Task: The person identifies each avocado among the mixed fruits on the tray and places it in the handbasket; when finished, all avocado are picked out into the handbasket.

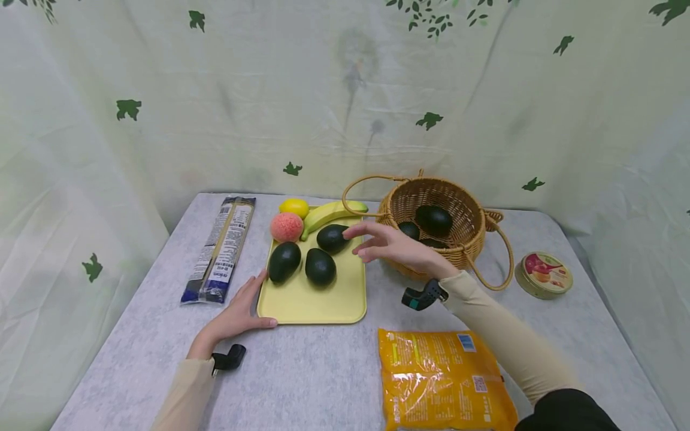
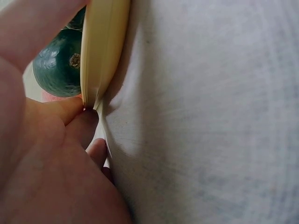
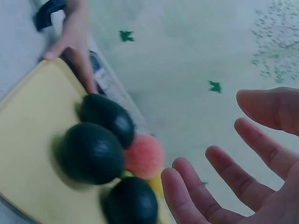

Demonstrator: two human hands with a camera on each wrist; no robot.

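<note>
A yellow tray [image 1: 312, 305] lies on the table, bearing three dark avocados [image 1: 320, 267], a banana [image 1: 330, 214], a lemon [image 1: 294, 207] and a pink textured round fruit [image 1: 287, 227]. My left hand [image 1: 241, 312] rests against the tray's front left corner, thumb along the front edge and fingers along the left side. In the left wrist view, fingertips touch the tray rim [image 2: 96, 56]. My right hand [image 1: 390, 244] is held over the tray's right side with fingers loosely extended; the right wrist view shows nothing between its spread fingers [image 3: 238, 182]. Its fingertips overlap the rear avocado in the head view.
A wicker basket [image 1: 474, 230] with several avocados inside stands right of the tray, its handles sticking out at both sides. A long noodle packet [image 1: 223, 251] lies left. An orange bag [image 1: 442, 380] is at the front right, a round tin [image 1: 544, 274] farther right.
</note>
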